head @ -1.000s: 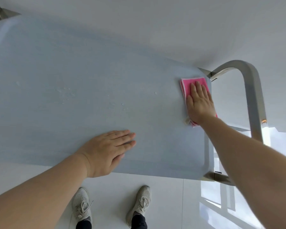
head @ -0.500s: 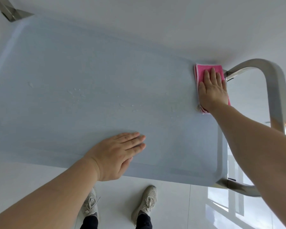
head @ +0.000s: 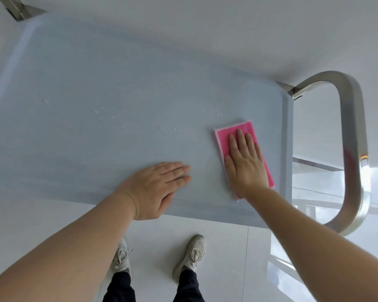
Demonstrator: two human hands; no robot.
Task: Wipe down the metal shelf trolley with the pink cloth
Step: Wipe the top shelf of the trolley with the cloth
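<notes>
The trolley's top shelf (head: 96,83) is a wide pale grey-blue metal surface that fills most of the view. A folded pink cloth (head: 226,138) lies flat on it near the right end. My right hand (head: 246,164) presses flat on the cloth, fingers pointing away from me. Left of it, my left hand (head: 157,188) rests flat on the bare shelf near the front edge, holding nothing. Several water drops (head: 175,131) dot the shelf's middle.
A curved steel handle (head: 354,149) loops off the shelf's right end. A steel corner bracket (head: 20,9) shows at the far left corner. White floor tiles and my two shoes (head: 190,251) lie below the front edge. A lower shelf rail (head: 314,164) shows through the handle.
My right hand has slid the pink cloth from the far right corner back toward me and a little leftward. My left hand has stayed flat in place.
</notes>
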